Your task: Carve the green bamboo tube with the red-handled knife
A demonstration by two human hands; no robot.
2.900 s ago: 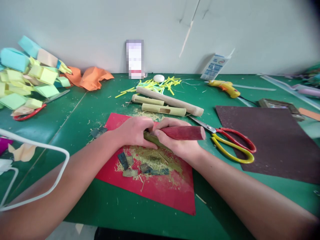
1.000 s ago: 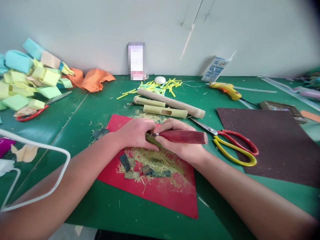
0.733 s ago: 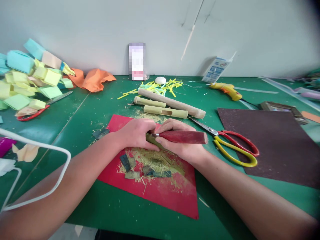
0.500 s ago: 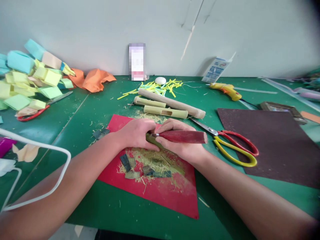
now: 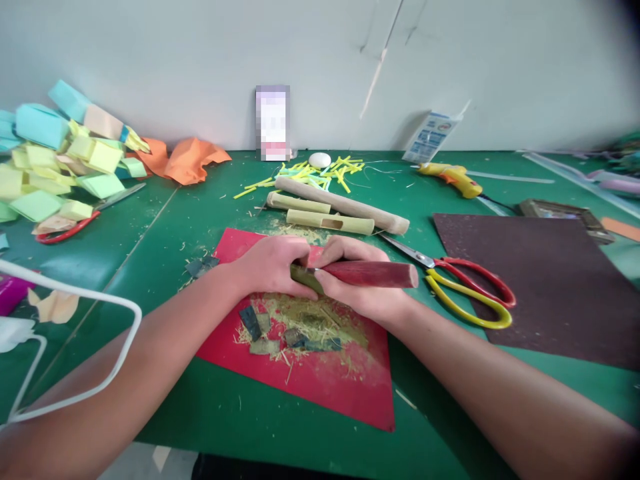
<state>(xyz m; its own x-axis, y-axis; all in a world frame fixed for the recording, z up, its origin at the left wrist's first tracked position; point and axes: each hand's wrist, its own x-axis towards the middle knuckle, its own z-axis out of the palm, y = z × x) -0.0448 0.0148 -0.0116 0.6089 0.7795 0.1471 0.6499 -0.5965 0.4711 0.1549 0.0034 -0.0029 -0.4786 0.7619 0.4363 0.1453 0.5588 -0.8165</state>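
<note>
My left hand (image 5: 275, 265) is closed round a short green bamboo piece (image 5: 304, 277), most of it hidden by my fingers. In my right hand (image 5: 363, 283) is a carving knife with a thick reddish wooden handle (image 5: 373, 274), pointing left at the bamboo. Its blade is mostly covered by fingers; a bit of metal shows by the bamboo. Both hands are close together above a red sheet (image 5: 350, 393). On that sheet lie shavings, sawdust and several dark green bamboo chips (image 5: 265, 347).
Beyond my hands lie a cut bamboo tube (image 5: 353, 225) and a wooden stick (image 5: 390, 219). Scissors (image 5: 465, 293) rest to the right, by a dark brown sheet (image 5: 545, 287). Further back is a yellow glue gun (image 5: 450, 180). A white cable (image 5: 133, 333) crosses over my left forearm.
The knife handle has shifted slightly right and down, and more of the bamboo's top shows between my hands. The left hand keeps its hold; the view has moved a little.
</note>
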